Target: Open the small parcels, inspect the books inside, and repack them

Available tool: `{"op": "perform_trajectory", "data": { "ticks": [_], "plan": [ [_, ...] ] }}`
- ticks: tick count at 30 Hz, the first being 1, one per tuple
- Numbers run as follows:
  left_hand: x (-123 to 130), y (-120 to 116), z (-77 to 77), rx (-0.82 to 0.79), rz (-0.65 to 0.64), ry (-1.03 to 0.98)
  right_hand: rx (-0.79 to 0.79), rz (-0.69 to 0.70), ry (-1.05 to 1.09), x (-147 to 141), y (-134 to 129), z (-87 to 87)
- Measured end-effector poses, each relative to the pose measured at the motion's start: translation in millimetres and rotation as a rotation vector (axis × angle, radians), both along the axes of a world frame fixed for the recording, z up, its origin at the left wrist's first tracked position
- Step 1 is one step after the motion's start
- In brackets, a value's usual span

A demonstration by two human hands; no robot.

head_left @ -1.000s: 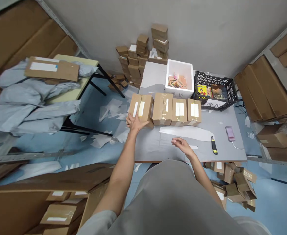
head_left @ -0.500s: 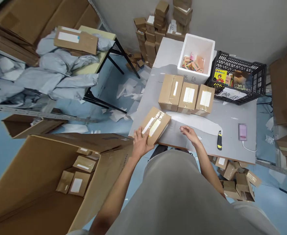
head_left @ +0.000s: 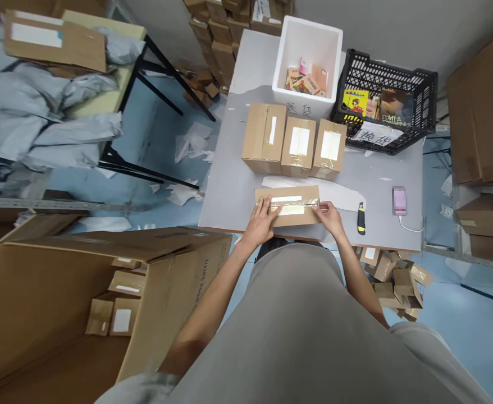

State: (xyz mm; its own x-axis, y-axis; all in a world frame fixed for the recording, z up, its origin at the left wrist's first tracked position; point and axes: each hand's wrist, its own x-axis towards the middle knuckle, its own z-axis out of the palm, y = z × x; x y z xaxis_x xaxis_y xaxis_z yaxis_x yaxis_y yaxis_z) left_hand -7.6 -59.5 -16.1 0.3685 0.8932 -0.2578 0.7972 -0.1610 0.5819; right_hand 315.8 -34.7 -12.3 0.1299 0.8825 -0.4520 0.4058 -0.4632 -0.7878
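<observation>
A taped cardboard box (head_left: pixel 292 217) with white labels lies lengthwise near the front edge of the table, its taped top facing up. My left hand (head_left: pixel 260 223) rests on the box's left part, fingers spread flat over the top and thumb apart. At the opposite end, my right hand (head_left: pixel 329 217) has its thumb and fingers bent together on the box's edge, by the end of the clear tape. Whether those fingers pinch the tape itself is too small to tell. A black and yellow utility knife (head_left: pixel 361 219) lies to the right of my right hand.
Three taped boxes (head_left: pixel 299 147) stand behind, before a white foam bin (head_left: pixel 277 84) and a black crate (head_left: pixel 392 147) holding books. A phone (head_left: pixel 399 201) on a cable lies at right. A large open carton (head_left: pixel 174 292) stands at left; small boxes (head_left: pixel 398 280) lie beneath the table.
The box has turned from slanting to level and come down flat on the table. My right hand has reached its right end. The view has shifted right and downward.
</observation>
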Motion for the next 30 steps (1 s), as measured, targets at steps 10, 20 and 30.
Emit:
{"op": "perform_trajectory", "data": {
  "ticks": [10,20,30],
  "plan": [
    [24,-37,-39.2,-0.131,0.593,-0.277,-0.064,-0.115,0.153,68,-45,-10.8],
    [27,-38,-41.8,-0.243,0.859,-0.425,-0.036,0.037,0.375,74,-46,-3.0],
    [56,3,-40.3,-0.135,0.934,-0.360,0.014,-0.067,0.328,87,-11,-10.7]
  ]
}}
